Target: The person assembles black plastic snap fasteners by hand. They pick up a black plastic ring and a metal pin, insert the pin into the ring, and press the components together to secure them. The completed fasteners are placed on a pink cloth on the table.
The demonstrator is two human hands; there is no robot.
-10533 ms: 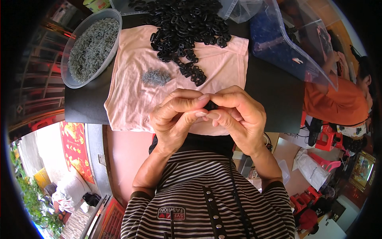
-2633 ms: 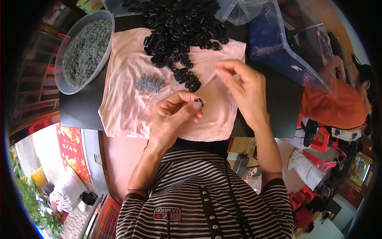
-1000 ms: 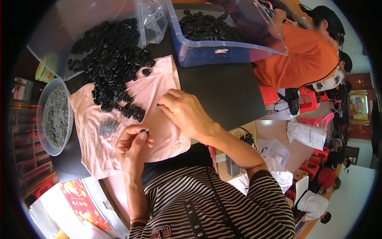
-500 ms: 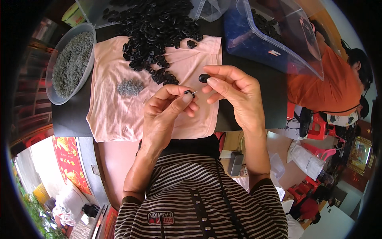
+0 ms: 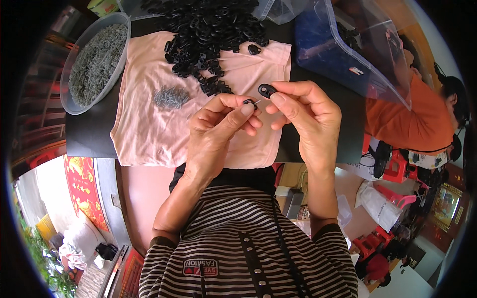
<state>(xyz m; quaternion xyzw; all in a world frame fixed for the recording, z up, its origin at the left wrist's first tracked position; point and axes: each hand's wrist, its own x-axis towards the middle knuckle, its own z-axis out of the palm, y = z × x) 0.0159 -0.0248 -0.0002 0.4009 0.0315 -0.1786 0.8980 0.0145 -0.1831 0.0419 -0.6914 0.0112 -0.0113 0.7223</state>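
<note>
Between the thumb and fingers of my left hand is a small black plastic piece, with a thin metal pin sticking out to the right. My right hand pinches an oval black plastic piece with a hole by its right end. The two pieces are close together but apart, above a pink cloth. Beyond my hands, a large heap of similar black pieces spreads over the cloth's far part. A small heap of metal pins lies left of my left hand.
On the dark table, a clear round tub full of grey metal pins stands at the left. A blue and clear plastic bin with black pieces stands at the far right. Beside it sits another person in an orange top.
The oval piece in my right hand has turned, so its hole now shows. Both hands keep their grips and appear slightly farther right, as does the table, because the view has shifted.
</note>
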